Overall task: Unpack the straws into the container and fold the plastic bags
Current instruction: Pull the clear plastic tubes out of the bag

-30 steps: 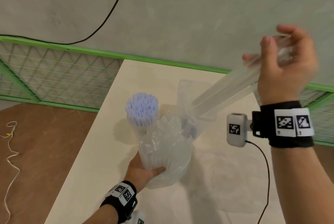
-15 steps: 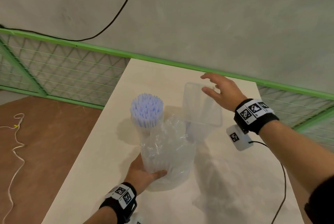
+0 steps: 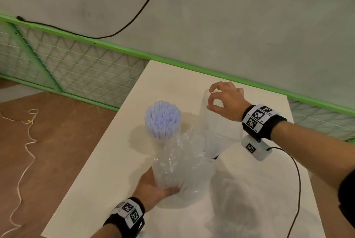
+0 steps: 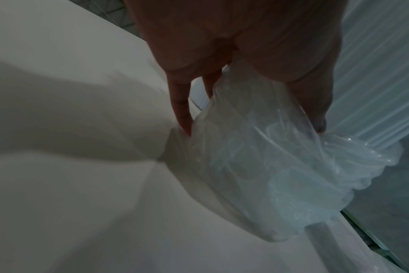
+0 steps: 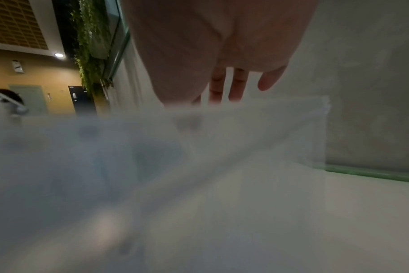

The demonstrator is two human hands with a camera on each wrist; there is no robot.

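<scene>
My left hand (image 3: 153,189) wraps the base of the crumpled plastic bag (image 3: 182,166), thumb across the front and fingers (image 4: 180,110) pressed into the film, steadying it upright on the table (image 3: 107,170). Clear straws show through the film, so I judge this bundle is not unpacked yet. My right hand (image 3: 226,101) hovers over the open mouth of a second, smoother clear bag (image 3: 221,128), which stands just right of the crumpled bag and leans away from it. Its thumb and forefinger curl toward each other near the far lip; whether they already pinch the film I cannot tell, since the head view shows a gap and the right wrist view is blurred by plastic close to the lens.

The blue straws (image 3: 162,120) stand packed on end just behind and left of the crumpled bag, presumably in the container, though its wall is hard to make out.

To do this step well, I should take the smooth bag by one thin edge of its mouth, not a fistful, and lift straight up so it clears the crumpled bag without dragging it over. My left hand must keep its hold low and firm. The film is slippery and springy, so I should pinch well inside the lip.
</scene>
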